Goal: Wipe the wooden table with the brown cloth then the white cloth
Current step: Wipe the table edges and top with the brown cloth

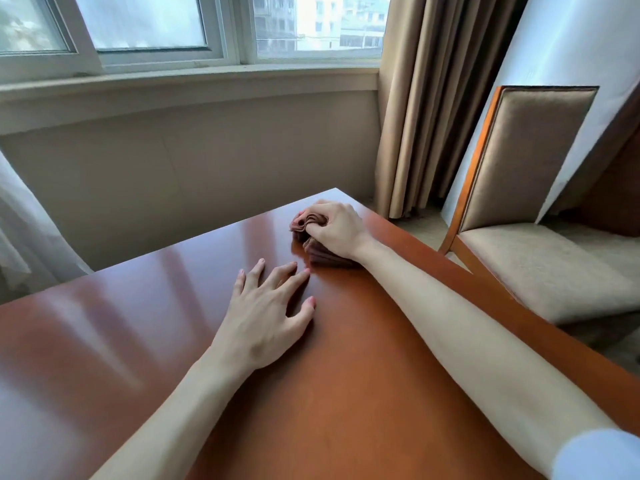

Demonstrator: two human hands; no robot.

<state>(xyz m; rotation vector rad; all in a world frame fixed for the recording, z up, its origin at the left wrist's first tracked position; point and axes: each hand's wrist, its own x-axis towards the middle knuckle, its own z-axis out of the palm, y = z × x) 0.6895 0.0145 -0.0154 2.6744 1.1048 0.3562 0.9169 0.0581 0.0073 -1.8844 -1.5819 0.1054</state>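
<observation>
Both forearms reached in from the near edge over the wooden table [346,393], w/ a bit of pale sleeve [595,455] at the rt elbow. Left hand [266,320] lay flat on the top, fingers spread & straight, holding nothing. Right hand [337,226] was further out, near the far rt corner, fingers curled tight round the bunched brown cloth [311,242], which pressed on the tabletop under the fist.

Progress, judging by this: brown-cloth pass was underway at most, cloth on the surface at one corner. Can't tell how much of the top was already wiped; the gloss showed only window reflections, no streaks. White cloth wasn't in view anywhere, so that second pass looked entirely left to do.

Beyond the table: upholstered chair [530,174] on the rt, curtain [426,109], window [173,29].
</observation>
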